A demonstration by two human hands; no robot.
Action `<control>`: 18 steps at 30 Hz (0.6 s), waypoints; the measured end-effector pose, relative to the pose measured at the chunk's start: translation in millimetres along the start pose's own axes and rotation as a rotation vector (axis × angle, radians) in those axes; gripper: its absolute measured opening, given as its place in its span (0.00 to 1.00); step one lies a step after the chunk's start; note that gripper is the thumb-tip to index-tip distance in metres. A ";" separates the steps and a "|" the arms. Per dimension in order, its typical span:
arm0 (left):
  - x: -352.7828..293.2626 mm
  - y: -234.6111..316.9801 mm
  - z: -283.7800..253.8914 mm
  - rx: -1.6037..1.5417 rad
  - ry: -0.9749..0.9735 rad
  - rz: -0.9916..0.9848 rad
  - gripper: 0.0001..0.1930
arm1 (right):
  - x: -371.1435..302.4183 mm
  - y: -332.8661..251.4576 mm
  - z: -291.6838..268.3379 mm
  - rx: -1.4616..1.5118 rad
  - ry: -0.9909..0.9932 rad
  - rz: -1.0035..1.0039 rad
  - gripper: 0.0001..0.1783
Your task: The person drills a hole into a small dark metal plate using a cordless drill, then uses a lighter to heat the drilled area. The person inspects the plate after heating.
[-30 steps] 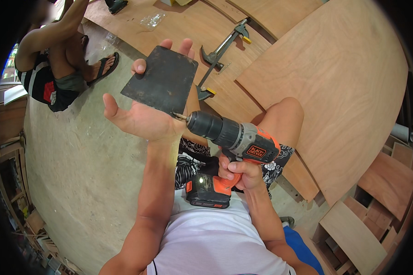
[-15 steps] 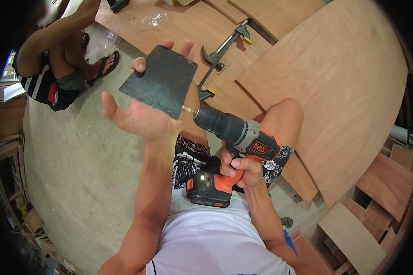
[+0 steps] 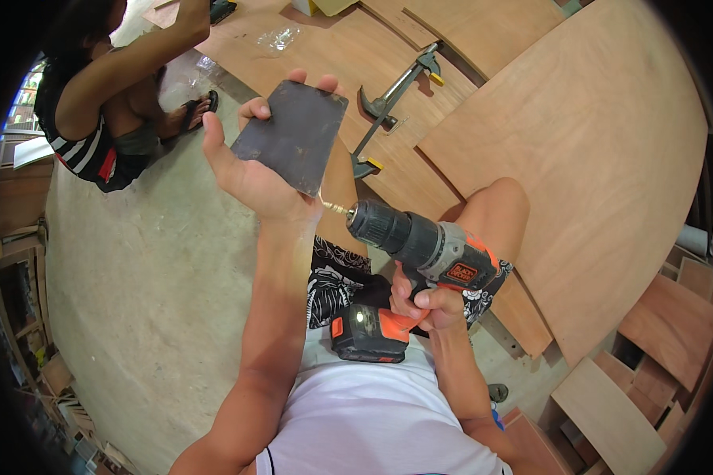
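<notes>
My left hand [image 3: 268, 190] supports a thin dark plate [image 3: 295, 136], probably metal, from beneath. One finger curls over its left edge, other fingertips show past the far edge, and the thumb sticks out free. In my right hand [image 3: 436, 306] is a cordless drill [image 3: 416, 241], black and orange, gripped by its handle with the fingers around the trigger area. Its battery [image 3: 368, 336] is close to my white shirt. A drill bit [image 3: 334, 207] points from the chuck at the plate's lower corner; whether it touches the plate I cannot tell.
Plywood sheets [image 3: 586, 174] lie to the right, a bar clamp [image 3: 364, 145] and a hammer [image 3: 380, 109] on the boards ahead. Clear plastic [image 3: 280, 38] lies farther off. Another person [image 3: 107, 111] sits at far left. Wood offcuts [image 3: 610, 404] are piled at lower right.
The plate has tilted, its face now lighter and turned differently. The drill has shifted slightly right and down in view, its bit drawn a little away from the plate's corner. Both holds continue.
</notes>
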State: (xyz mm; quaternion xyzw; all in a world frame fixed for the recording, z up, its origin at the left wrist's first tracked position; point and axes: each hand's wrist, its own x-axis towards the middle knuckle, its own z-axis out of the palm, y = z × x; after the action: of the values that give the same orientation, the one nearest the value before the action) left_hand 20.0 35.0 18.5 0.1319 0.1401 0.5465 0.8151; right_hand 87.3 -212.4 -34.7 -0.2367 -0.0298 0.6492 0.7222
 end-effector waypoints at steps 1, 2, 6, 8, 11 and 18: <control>1.5 -1.0 1.1 -0.007 0.029 -0.006 0.28 | 0.1 -1.2 1.8 -0.017 -0.007 -0.001 0.29; 3.6 0.2 1.4 -0.009 0.062 -0.015 0.28 | 0.7 -2.2 3.8 -0.036 -0.013 0.005 0.27; 5.8 5.4 3.0 -0.029 0.183 -0.075 0.28 | 1.6 -3.8 9.4 -0.058 -0.022 0.038 0.19; 3.3 6.8 6.2 -0.014 0.144 -0.059 0.28 | 1.1 -2.2 9.6 -0.076 -0.018 0.036 0.18; -3.0 7.2 10.6 0.046 -0.004 0.024 0.28 | -6.1 -0.2 -2.3 -0.069 -0.063 0.078 0.20; 8.3 9.8 -9.8 0.110 0.012 -0.006 0.27 | -7.3 9.7 -14.7 -0.244 -0.198 -0.154 0.40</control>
State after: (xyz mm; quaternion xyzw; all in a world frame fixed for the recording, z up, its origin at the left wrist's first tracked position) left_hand 11.0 46.8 12.4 0.1729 0.1751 0.5362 0.8074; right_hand 82.4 -223.3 -49.5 -0.2544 -0.1977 0.6036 0.7293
